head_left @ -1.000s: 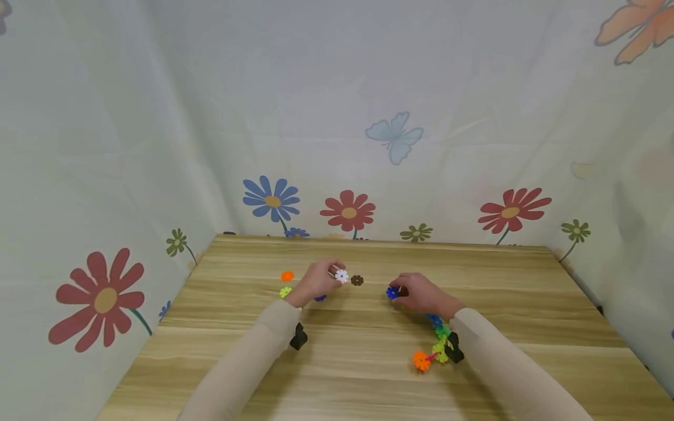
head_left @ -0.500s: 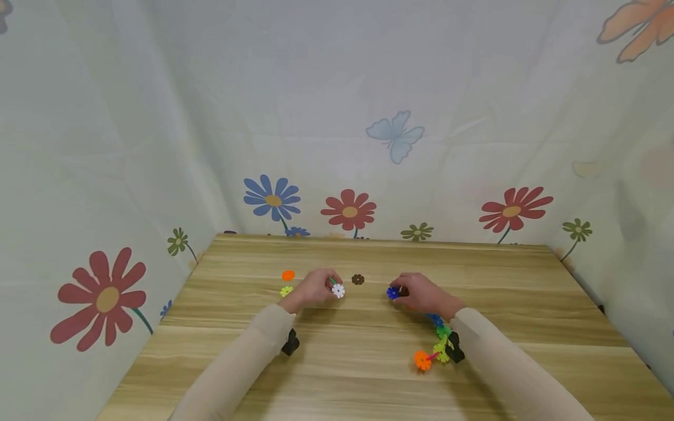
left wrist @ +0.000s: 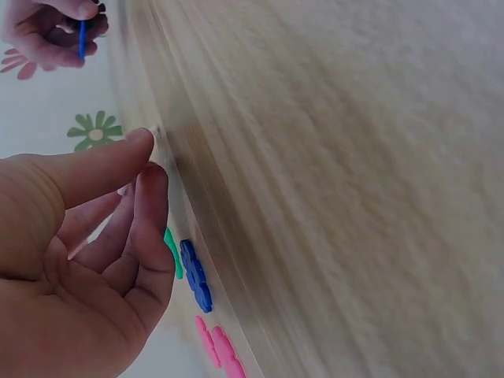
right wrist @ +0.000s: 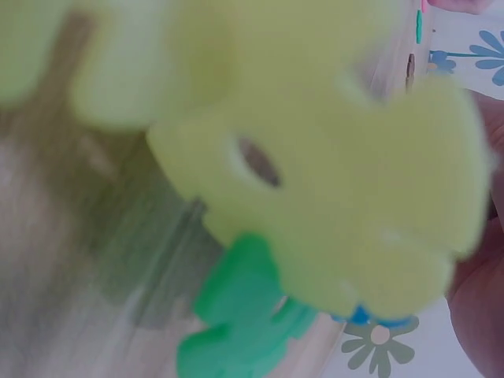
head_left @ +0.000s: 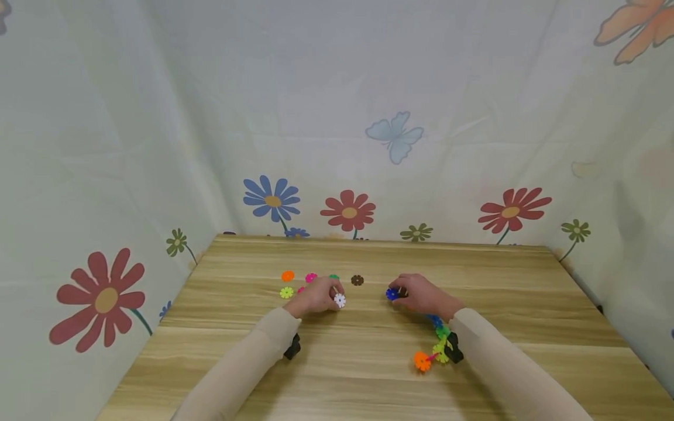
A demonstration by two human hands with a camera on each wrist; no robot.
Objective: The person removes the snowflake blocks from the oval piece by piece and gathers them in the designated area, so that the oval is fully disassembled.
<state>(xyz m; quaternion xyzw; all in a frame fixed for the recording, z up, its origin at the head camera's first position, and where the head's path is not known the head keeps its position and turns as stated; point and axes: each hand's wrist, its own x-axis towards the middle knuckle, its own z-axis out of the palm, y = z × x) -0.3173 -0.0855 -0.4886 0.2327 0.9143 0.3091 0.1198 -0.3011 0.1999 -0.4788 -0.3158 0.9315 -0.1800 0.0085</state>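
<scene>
In the head view my left hand (head_left: 317, 294) pinches a white flower-shaped disc (head_left: 339, 300) between thumb and fingertips, above the table. In the left wrist view its fingers hide most of that disc. My right hand (head_left: 422, 294) holds a dark blue flower disc (head_left: 392, 293) by its edge. Below the right hand runs a chain of joined discs: blue (head_left: 435, 320), green (head_left: 443, 332), yellow-green (head_left: 440, 352), pink (head_left: 433, 356) and orange (head_left: 422, 361). The hand hides whether this chain joins the dark blue disc. A yellow-green disc fills much of the right wrist view.
Loose discs lie on the wooden table (head_left: 347, 374): brown (head_left: 357, 280) between the hands, green (head_left: 334, 276), pink (head_left: 311, 278), orange (head_left: 287, 275) and yellow-green (head_left: 286, 292) around the left hand. A blue disc (left wrist: 196, 276) shows in the left wrist view. A patterned curtain (head_left: 316, 117) stands behind.
My left hand has drawn the white disc back toward me, away from the brown disc. Pink and green discs beside it now show. The right hand has hardly moved.
</scene>
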